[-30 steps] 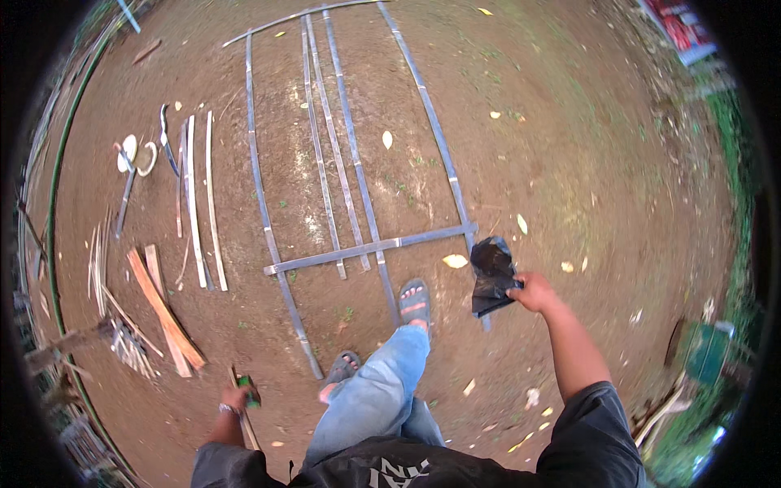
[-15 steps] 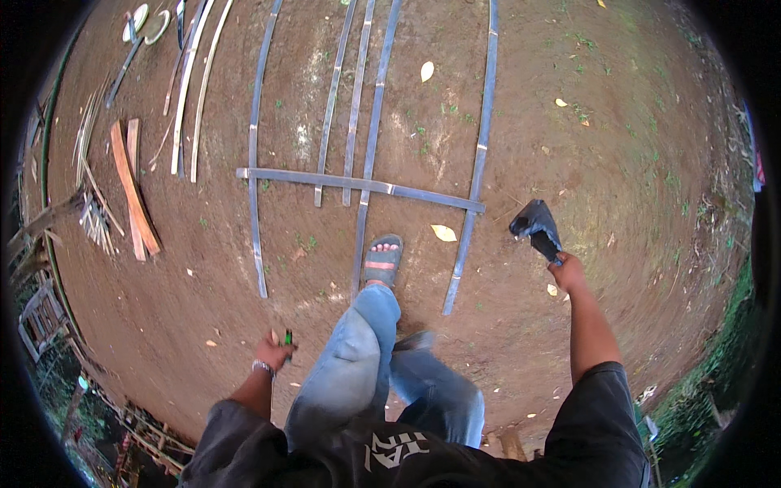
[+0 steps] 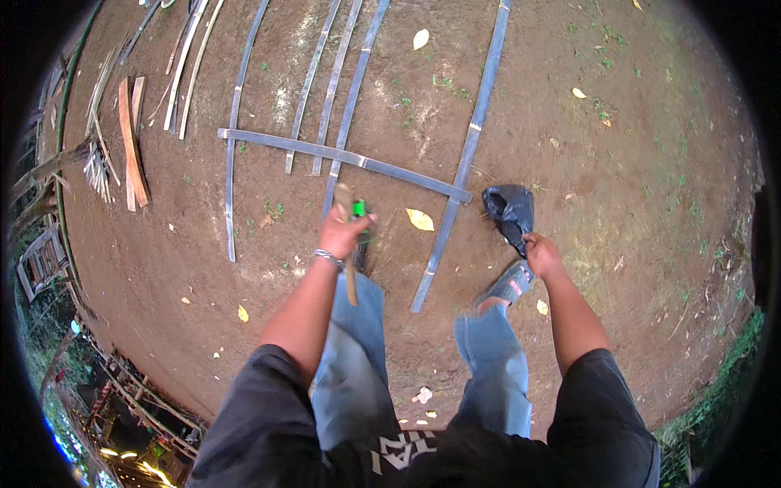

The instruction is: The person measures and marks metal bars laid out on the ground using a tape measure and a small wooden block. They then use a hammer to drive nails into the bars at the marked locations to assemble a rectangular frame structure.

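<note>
The left hand (image 3: 342, 234) is closed around a thin wooden stick (image 3: 350, 272) and a small green object (image 3: 359, 209), the stick running down past the wrist toward the near side; what the green object is cannot be told. A metal bracelet (image 3: 328, 258) sits on that wrist. The right hand (image 3: 541, 252) is closed on the lower edge of a crumpled black plastic bag (image 3: 508, 210), which hangs just right of the frame on the ground.

On the bare brown dirt ground (image 3: 634, 203) lies a frame of long grey split-bamboo strips (image 3: 350, 98): several run from near to far, and one grey crosspiece strip (image 3: 342, 156) lies across them, touching them, just beyond the left hand. The rightmost long grey strip (image 3: 472, 138) ends near the person's feet. A sandalled foot (image 3: 506, 285) stands just below the right hand. A yellow fallen leaf (image 3: 420, 219) lies between the two hands. Far left, reddish-brown wooden slats (image 3: 130, 146) and pale strips (image 3: 189, 65) lie together, well apart from the hands
</note>
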Motion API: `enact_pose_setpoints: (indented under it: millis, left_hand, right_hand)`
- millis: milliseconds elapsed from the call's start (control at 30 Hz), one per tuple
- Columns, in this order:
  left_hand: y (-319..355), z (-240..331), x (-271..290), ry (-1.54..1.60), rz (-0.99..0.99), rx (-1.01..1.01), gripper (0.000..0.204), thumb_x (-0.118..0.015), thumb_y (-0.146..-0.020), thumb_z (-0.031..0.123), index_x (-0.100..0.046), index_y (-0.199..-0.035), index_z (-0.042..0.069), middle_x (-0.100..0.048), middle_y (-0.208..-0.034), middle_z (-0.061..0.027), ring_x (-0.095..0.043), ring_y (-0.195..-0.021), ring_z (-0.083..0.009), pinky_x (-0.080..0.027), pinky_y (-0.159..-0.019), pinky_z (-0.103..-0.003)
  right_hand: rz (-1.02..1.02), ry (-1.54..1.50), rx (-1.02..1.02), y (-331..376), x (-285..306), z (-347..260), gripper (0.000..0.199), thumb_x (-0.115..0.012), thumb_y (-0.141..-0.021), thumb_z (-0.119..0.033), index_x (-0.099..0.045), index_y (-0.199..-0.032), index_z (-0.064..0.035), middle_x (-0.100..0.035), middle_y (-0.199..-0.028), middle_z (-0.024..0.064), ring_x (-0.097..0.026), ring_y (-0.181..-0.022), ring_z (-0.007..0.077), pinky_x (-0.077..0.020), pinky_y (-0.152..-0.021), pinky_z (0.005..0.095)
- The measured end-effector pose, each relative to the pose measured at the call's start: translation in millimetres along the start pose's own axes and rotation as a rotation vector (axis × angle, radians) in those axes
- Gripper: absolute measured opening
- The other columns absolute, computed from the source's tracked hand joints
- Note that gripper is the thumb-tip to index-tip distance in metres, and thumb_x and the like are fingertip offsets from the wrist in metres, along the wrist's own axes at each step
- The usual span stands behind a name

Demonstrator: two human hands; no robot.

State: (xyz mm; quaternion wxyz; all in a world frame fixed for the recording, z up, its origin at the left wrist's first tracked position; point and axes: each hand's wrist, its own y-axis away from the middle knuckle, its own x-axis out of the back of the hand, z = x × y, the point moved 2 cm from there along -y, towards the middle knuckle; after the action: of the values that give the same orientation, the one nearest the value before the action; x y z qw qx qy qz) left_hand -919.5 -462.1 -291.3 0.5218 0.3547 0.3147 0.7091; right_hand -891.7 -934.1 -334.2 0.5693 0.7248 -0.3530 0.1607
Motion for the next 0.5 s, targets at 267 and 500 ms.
enact_pose_setpoints:
  millis: [267, 500]
  left_hand:
    - [-69, -174, -115, -0.620, 0.275, 0.111, 0.057, -0.081, -0.067, 0.030, -0.061, -0.111, 0.000, -0.070, -0.103, -0.0174, -0.068, -0.091, -0.0333, -0.054, -0.086, -0.043]
    - [-62, -199, -149, -0.738, 0.474, 0.277, 0.059, -0.077, -0.069, 0.031, -0.060, -0.119, 0.005, -0.065, -0.118, -0.0174, -0.057, -0.114, -0.0366, -0.048, -0.097, -0.045]
  right_hand:
    - [-0.259, 0.421, 0.025, -49, -32, 4, 0.039, -0.051, -0.091, -0.018, -0.058, -0.128, -0.0083, -0.067, -0.112, 0.0205, -0.064, -0.105, 0.0363, -0.0513, -0.091, 0.0446]
    - [-0.129, 0.362, -0.122, -67, -40, -26, 0.042, -0.062, -0.089, -0.023, -0.056, -0.127, -0.0072, -0.068, -0.110, 0.0203, -0.064, -0.106, 0.0361, -0.0516, -0.090, 0.0460]
